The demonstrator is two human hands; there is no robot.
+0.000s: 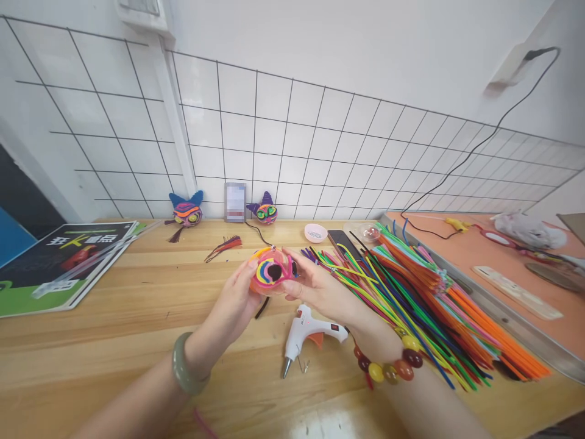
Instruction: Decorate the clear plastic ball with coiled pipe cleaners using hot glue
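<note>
1. The round ornament (274,274) was held up over the middle of the counter (137,341), the left hand (241,283) gripping one side and the right hand (307,279) the other. The likeliest harm was squashing: fingers pressing too hard could have dented it or pushed its coloured strips out of line.

2. A strip or the dark round patch on its front could have peeled off, if the bond beneath was weak and a fingertip dragged across it. The bond itself was hidden.

3. A slack grip could have let the ornament drop, since nothing else visibly supported it.

4. The white glue gun (299,326) rested on the counter below the right hand, its metal nozzle pointing toward the near edge. Whether it was hot could not be told; if it was, a lowered wrist risked a burn.

5. The beaded bracelet (388,369) hung near the gun's handle end, so a sweep of that arm might have snagged or knocked the gun over.

6. The pipe cleaners (411,305) spread beside and beyond the right forearm, and an outward elbow could have scattered them.

7. The black stem (262,308) under the ornament looked easy to brush aside, being thin and apparently loose.
</note>
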